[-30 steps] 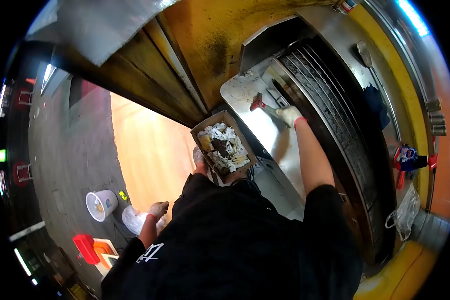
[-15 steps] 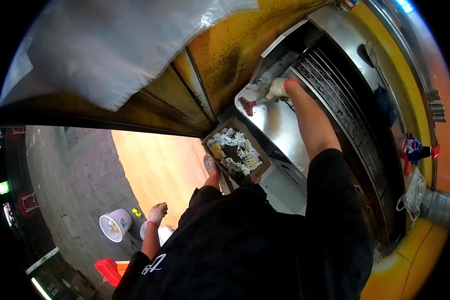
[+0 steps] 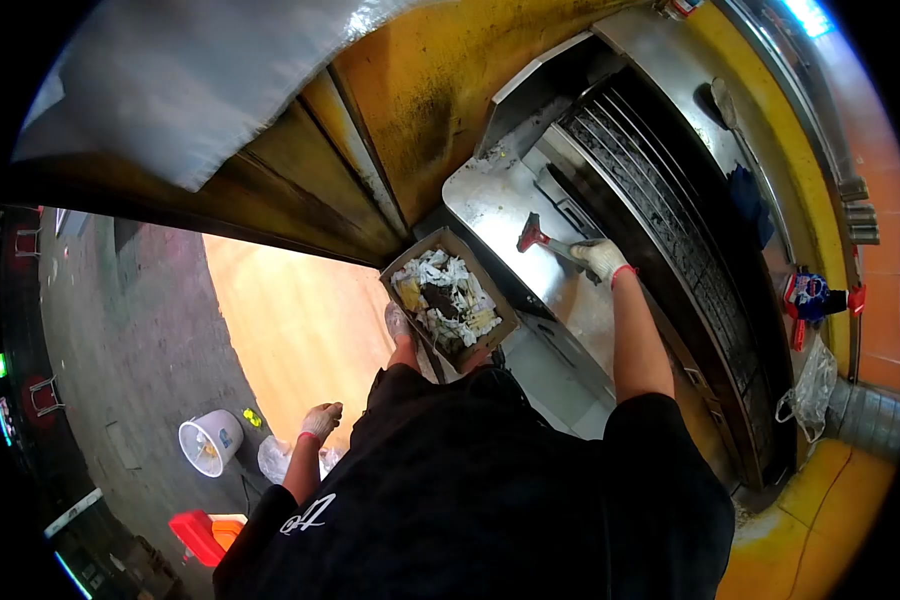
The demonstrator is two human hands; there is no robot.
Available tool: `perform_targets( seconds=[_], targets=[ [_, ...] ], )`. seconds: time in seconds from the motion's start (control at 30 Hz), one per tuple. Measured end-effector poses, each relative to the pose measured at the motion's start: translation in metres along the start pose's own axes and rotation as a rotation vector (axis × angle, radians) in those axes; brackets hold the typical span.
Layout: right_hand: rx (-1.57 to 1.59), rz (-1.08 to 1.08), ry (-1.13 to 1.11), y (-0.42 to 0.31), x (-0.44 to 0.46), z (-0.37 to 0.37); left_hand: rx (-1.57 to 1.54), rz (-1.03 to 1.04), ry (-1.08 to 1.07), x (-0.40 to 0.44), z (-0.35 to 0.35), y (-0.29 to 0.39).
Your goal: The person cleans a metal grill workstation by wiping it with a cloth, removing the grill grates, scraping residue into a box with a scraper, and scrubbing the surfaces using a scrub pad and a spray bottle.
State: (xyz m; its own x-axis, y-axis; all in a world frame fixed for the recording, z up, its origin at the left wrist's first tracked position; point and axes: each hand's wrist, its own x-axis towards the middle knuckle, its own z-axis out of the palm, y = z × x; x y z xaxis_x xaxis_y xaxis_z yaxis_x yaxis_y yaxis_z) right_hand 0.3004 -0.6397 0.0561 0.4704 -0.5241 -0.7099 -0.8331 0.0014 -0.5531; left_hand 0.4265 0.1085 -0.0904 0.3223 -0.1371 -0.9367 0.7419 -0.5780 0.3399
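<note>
Grasping red-headed tool [image 3: 544,243], right hand [image 3: 597,257] pulled back from steel counter corner [image 3: 464,190]; left hand [image 3: 322,421] grip unclear.

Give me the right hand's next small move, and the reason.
Probably move the red-headed tool toward the far end of the metal counter: the right hand grips the tool, pale specks lie there, and a box holding scraps sits alongside.

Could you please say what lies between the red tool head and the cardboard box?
In the head view, part of the metal counter lies between tool head and box.
</note>
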Motion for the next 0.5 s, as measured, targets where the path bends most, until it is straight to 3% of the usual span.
perform_targets(
  seconds=[0.07, 0.13, 0.17, 0.2, 0.27, 0.37, 0.5],
  targets=[
    [-0.027, -0.105, 0.036, 0.0, 0.018, 0.007, 0.105, 0.019, 0.029, -0.008, 0.01, 0.006],
    [-0.369, -0.053, -0.013, -0.037, 0.033, 0.028, 0.138, 0.019, 0.043, -0.006, 0.01, 0.011],
    [-0.239, -0.19, -0.081, -0.055, 0.026, 0.042, 0.169, 0.025, 0.053, -0.007, 0.009, 0.01],
    [-0.291, -0.246, -0.111, -0.03, 0.085, 0.064, 0.286, -0.006, 0.032, 0.009, -0.003, 0.001],
    [-0.385, -0.275, -0.099, -0.08, 0.043, 0.077, 0.255, 0.053, 0.06, 0.005, -0.002, 0.011],
    [-0.567, -0.37, -0.166, -0.077, 0.033, 0.086, 0.166, 0.106, 0.08, 0.002, -0.004, 0.026],
    [-0.389, -0.22, -0.147, -0.073, -0.023, 0.049, 0.008, 0.14, 0.087, -0.008, -0.002, 0.034]
  ],
)
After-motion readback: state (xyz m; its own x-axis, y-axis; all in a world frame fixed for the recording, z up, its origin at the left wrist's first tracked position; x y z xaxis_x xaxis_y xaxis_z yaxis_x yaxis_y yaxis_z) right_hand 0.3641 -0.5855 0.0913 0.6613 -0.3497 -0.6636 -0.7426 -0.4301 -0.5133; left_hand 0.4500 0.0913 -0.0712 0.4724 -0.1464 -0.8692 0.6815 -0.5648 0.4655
